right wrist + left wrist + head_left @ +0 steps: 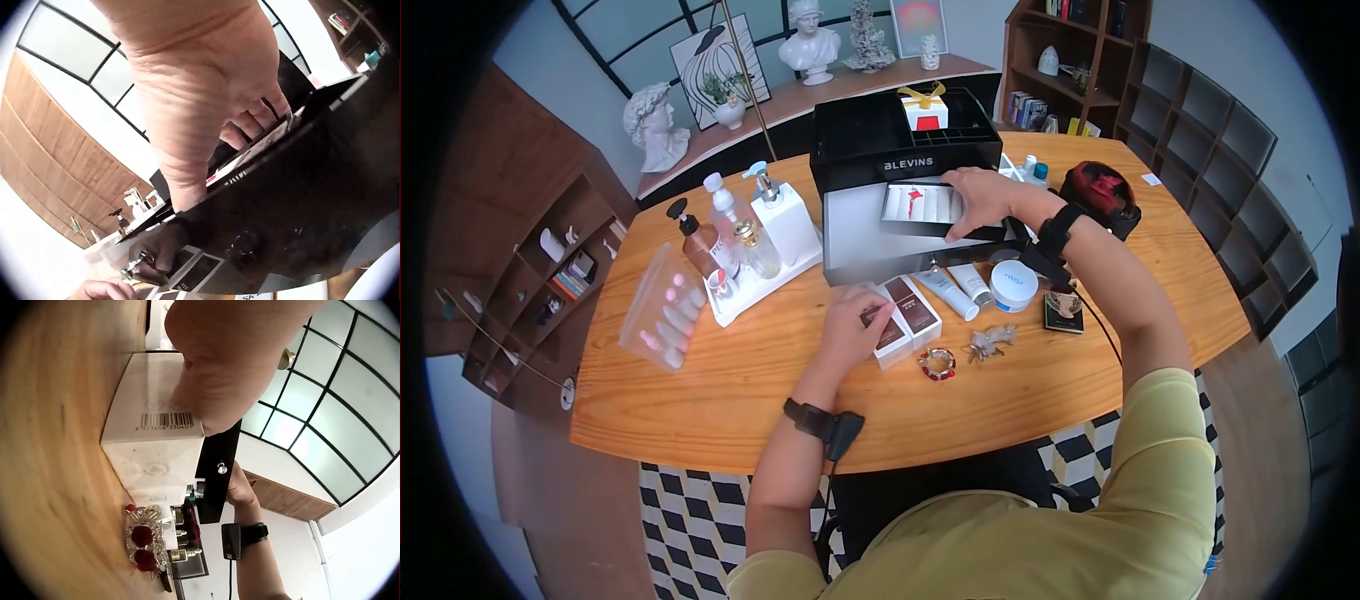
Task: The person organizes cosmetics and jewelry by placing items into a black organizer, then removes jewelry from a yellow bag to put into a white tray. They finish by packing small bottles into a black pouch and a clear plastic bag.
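The right hand [985, 198] grips the right end of a small black-edged tray [938, 203], which has a white padded inside and a red item [915, 203]. This tray lies in the pulled-out drawer [855, 235] of a black case [870, 165]. In the right wrist view the hand [187, 106] has its thumb on the near edge and its fingers over the far side. The left hand [852, 325] rests with loosely bent fingers on the left side of two brown-and-white boxes [918, 308]. Seen from the left wrist, that hand [231, 362] touches a box with a barcode [150, 412].
Bottles stand on a white tray [725, 310] at the left, beside a clear case of pink items [662, 310]. Tubes [948, 293], a white jar [1013, 285], a bracelet [937, 364], keys [992, 342] and a small black box [1064, 318] lie in front of the drawer.
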Demonstrator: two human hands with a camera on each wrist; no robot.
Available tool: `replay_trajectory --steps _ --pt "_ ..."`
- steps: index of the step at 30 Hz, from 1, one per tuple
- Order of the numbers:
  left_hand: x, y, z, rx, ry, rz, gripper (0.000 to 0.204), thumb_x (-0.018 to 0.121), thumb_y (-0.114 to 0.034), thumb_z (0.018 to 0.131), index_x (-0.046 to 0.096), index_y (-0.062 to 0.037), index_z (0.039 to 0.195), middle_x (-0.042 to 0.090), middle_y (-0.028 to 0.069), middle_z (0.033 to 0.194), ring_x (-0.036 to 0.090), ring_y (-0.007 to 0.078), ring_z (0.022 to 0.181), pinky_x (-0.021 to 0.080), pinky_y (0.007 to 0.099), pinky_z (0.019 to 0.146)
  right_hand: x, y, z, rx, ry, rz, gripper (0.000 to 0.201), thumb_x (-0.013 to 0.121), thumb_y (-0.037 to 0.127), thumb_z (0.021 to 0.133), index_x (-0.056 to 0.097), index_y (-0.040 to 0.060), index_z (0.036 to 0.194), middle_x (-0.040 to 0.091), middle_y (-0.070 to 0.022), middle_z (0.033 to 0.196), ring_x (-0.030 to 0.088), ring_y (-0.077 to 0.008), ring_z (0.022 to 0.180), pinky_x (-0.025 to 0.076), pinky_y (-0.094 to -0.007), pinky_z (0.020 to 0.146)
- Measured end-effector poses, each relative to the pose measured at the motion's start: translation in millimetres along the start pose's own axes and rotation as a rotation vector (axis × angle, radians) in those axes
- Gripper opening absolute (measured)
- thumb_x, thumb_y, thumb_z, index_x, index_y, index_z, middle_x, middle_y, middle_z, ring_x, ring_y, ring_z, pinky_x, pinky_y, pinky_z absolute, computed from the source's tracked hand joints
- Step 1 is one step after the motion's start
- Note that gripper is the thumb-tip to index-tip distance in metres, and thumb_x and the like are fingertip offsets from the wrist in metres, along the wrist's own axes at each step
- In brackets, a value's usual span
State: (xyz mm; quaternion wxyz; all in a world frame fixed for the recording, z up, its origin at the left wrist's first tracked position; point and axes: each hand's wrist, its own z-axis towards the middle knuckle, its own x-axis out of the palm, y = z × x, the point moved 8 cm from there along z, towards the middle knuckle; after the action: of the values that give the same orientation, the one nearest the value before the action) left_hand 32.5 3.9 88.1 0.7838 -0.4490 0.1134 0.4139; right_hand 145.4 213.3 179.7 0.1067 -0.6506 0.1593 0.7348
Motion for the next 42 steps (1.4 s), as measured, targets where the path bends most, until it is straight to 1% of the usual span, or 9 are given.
replay_trajectory --steps 10,14,19,25,29,30,33,36,42 --pt "-1.1 -5.9 1.6 0.055 -0.014 0.009 0.009 0.070 -0.006 0.077 0.066 -0.0009 0.083 0.062 0.0121 0.089 0.059 0.0269 0.088 0.048 0.0332 0.077 -59.0 76.6 -73.8 -0.242 -0.146 0.171 0.087 0.082 0.038 0.054 0.051 -0.0092 0.120 0.057 -0.0258 0.114 0.055 -0.0380 0.107 0.044 -0.0382 0.094" --pt "1.1 -9.1 2.0 0.112 0.026 0.107 0.009 0.070 -0.006 0.077 0.066 -0.0006 0.083 0.062 0.0116 0.089 0.059 0.0265 0.086 0.047 0.0330 0.077 -14.0 121.0 -136.1 -0.446 -0.048 0.233 0.091 0.083 0.040 0.054 0.047 -0.0034 0.125 0.056 -0.0217 0.108 0.055 -0.0378 0.099 0.046 -0.0411 0.089" --pt "4.3 7.8 -0.8 0.016 -0.005 0.029 0.009 0.069 -0.006 0.079 0.064 0.0006 0.083 0.060 0.0102 0.086 0.058 0.0230 0.080 0.047 0.0306 0.072 67.8 154.2 -190.9 -0.327 0.239 0.297 0.088 0.080 0.040 0.057 0.047 -0.0077 0.124 0.056 -0.0231 0.110 0.054 -0.0373 0.104 0.043 -0.0403 0.093" --pt "2.7 3.6 -0.3 -0.022 -0.010 -0.050 0.009 0.069 -0.006 0.081 0.065 0.0010 0.084 0.059 0.0104 0.085 0.057 0.0212 0.078 0.046 0.0291 0.071 88.2 152.9 -193.9 -0.160 -0.021 0.220 0.093 0.080 0.046 0.062 0.045 -0.0119 0.125 0.054 -0.0243 0.113 0.052 -0.0370 0.108 0.040 -0.0422 0.097" --pt "3.0 7.1 0.4 -0.015 -0.032 -0.032 0.008 0.069 -0.007 0.078 0.066 -0.0010 0.081 0.060 0.0114 0.083 0.059 0.0261 0.076 0.048 0.0323 0.068 72.7 136.1 -190.5 -0.162 -0.190 0.292 0.079 0.078 0.049 0.067 0.052 -0.0003 0.123 0.054 -0.0204 0.117 0.052 -0.0382 0.108 0.041 -0.0429 0.095" --pt "2.3 5.9 0.4 -0.013 -0.040 -0.028 0.009 0.070 -0.008 0.078 0.066 -0.0014 0.082 0.060 0.0117 0.082 0.059 0.0255 0.075 0.047 0.0323 0.067 60.4 126.9 -189.5 -0.144 -0.284 0.334 0.054 0.077 0.035 0.073 0.060 0.0039 0.113 0.059 -0.0160 0.108 0.055 -0.0351 0.102 0.044 -0.0415 0.090" --pt "1.0 -3.3 1.1 -0.053 -0.030 -0.048 0.011 0.071 -0.011 0.077 0.067 -0.0042 0.085 0.062 0.0101 0.083 0.059 0.0261 0.079 0.047 0.0336 0.070 64.6 100.8 -190.4 -0.002 -0.146 0.448 0.036 0.078 0.026 0.072 0.064 0.0044 0.097 0.062 -0.0131 0.100 0.057 -0.0331 0.097 0.045 -0.0416 0.087" --pt "4.1 -57.2 -3.2 0.203 0.201 0.057 0.015 0.075 -0.014 0.076 0.067 -0.0057 0.085 0.061 0.0065 0.084 0.058 0.0215 0.080 0.045 0.0311 0.073 62.0 113.8 -190.3 -0.137 -0.146 0.451 0.026 0.077 0.018 0.073 0.064 0.0033 0.091 0.060 -0.0117 0.088 0.058 -0.0318 0.087 0.047 -0.0395 0.076" --pt "35.8 -93.3 -42.9 0.202 0.716 0.069 0.030 0.082 -0.025 0.064 0.067 -0.0100 0.085 0.060 0.0030 0.081 0.055 0.0260 0.087 0.039 0.0347 0.082 78.9 139.1 -181.6 -0.016 -0.171 0.349 0.033 0.077 0.024 0.072 0.058 0.0021 0.089 0.058 -0.0136 0.085 0.059 -0.0346 0.082 0.047 -0.0415 0.071"
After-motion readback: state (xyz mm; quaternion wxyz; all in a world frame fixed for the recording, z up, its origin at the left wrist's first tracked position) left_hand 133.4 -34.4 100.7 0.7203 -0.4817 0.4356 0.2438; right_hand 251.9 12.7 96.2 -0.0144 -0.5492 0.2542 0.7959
